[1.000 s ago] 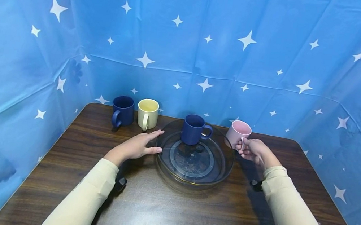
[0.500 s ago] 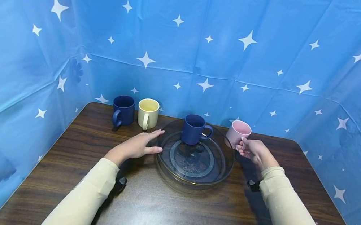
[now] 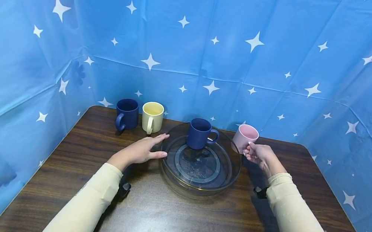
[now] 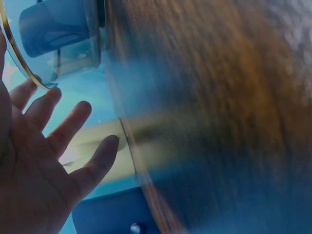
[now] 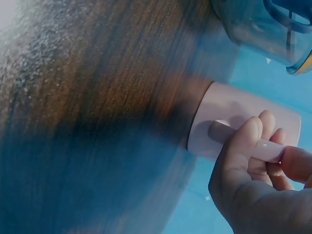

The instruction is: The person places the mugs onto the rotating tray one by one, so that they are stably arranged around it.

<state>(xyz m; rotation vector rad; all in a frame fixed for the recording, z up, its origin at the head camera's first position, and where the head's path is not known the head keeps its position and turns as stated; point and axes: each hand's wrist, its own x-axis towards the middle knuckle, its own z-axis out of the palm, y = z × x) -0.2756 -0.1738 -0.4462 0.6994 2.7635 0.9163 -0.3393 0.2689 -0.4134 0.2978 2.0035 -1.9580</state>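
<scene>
A round clear glass bowl [image 3: 199, 187] stands mid-table with a dark blue mug [image 3: 199, 135] upright inside it, toward the back. My left hand [image 3: 141, 150] is at the bowl's left rim, fingers spread and fairly straight, fingertips right at the glass. In the left wrist view the fingers [image 4: 68, 127] reach toward the gold-edged rim. To the right of the bowl a pink mug [image 3: 245, 136] stands upright on the table. My right hand [image 3: 263, 156] pinches its handle [image 5: 265, 150], fingers curled round it, as the right wrist view shows.
At the back left, a second dark blue mug [image 3: 127, 113] and a yellow mug [image 3: 152, 117] stand side by side with handles toward the front. The brown wooden table [image 3: 175, 223] ends at a blue star-patterned curtain [image 3: 192, 49] behind and on both sides.
My right wrist and forearm have shifted slightly to the left, with the hand still on the pink mug's handle. My left hand, the bowl and the other mugs have stayed put.
</scene>
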